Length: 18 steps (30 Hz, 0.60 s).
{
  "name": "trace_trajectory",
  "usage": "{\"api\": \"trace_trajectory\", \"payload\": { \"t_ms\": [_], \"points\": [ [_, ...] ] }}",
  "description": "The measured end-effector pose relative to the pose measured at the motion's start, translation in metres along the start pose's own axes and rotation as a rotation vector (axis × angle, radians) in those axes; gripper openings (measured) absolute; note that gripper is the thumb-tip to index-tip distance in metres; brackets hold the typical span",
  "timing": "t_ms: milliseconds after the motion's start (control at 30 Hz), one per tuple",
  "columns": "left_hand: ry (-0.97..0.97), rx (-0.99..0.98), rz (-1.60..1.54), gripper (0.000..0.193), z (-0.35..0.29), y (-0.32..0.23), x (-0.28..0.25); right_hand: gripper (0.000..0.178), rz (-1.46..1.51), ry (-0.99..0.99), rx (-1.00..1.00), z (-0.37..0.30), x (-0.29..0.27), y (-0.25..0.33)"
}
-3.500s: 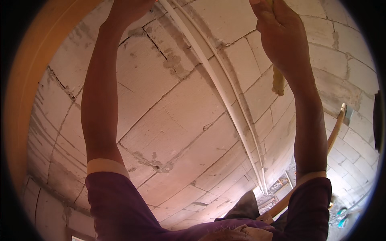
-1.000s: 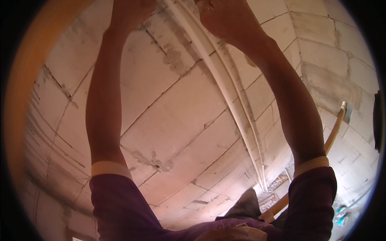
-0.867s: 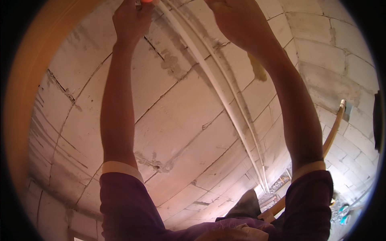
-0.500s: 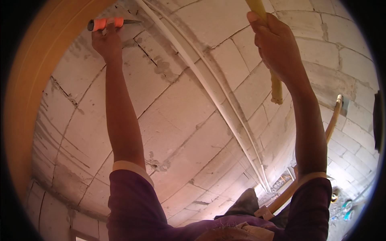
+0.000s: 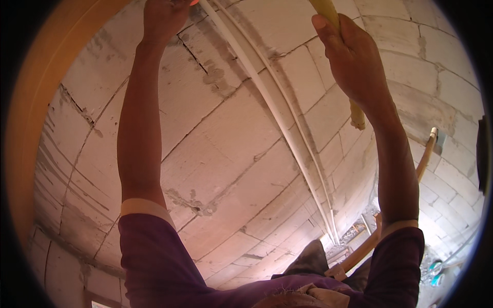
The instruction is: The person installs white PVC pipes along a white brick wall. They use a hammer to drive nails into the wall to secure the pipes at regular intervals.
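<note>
Before a block wall (image 5: 226,149), the right hand (image 5: 357,59) clamps a yellow stick (image 5: 324,7) near its lower end, seemingly stiff and surest there; whether the left hand (image 5: 165,19) grips the orange piece (image 5: 194,2) beside it, I cannot tell

The person wears a deep purple shirt (image 5: 241,292), its short left sleeve (image 5: 154,251) and right sleeve (image 5: 398,262) each edged with a smooth band (image 5: 144,206) of pale cream. Forearms (image 5: 139,128), left hand (image 5: 164,21) and right hand (image 5: 357,60) are bare.

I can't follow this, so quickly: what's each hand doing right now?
Left hand: closed, apparently on an orange thing, mostly out of view.
Right hand: closed, holding a yellowish stick.
</note>
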<state>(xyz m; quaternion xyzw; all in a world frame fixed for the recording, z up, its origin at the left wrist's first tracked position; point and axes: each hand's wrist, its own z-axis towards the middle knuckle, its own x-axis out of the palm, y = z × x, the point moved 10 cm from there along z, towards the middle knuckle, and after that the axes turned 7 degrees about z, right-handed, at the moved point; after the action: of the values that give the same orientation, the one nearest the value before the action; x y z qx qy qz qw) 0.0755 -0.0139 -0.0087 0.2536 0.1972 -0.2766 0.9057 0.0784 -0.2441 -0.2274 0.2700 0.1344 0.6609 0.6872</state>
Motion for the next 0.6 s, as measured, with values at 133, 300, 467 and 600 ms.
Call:
{"api": "trace_trajectory", "payload": {
  "t_ms": [133,300,467,600],
  "points": [
    [-0.003,0.006,0.134,0.021,-0.002,-0.009,-0.004,0.037,-0.101,-0.066,0.001,0.012,0.000,0.044],
    [0.114,0.136,0.414,0.018,0.003,-0.037,0.016,0.034,0.064,-0.279,-0.265,0.021,-0.001,0.090],
    [0.084,0.105,0.407,0.015,0.003,-0.037,0.017,0.035,-0.103,-0.013,-0.143,0.047,0.056,0.048],
    [0.152,0.033,0.373,0.015,0.008,-0.035,0.028,0.037,-0.006,-0.170,-0.125,0.046,0.025,0.058]
  ]
}}
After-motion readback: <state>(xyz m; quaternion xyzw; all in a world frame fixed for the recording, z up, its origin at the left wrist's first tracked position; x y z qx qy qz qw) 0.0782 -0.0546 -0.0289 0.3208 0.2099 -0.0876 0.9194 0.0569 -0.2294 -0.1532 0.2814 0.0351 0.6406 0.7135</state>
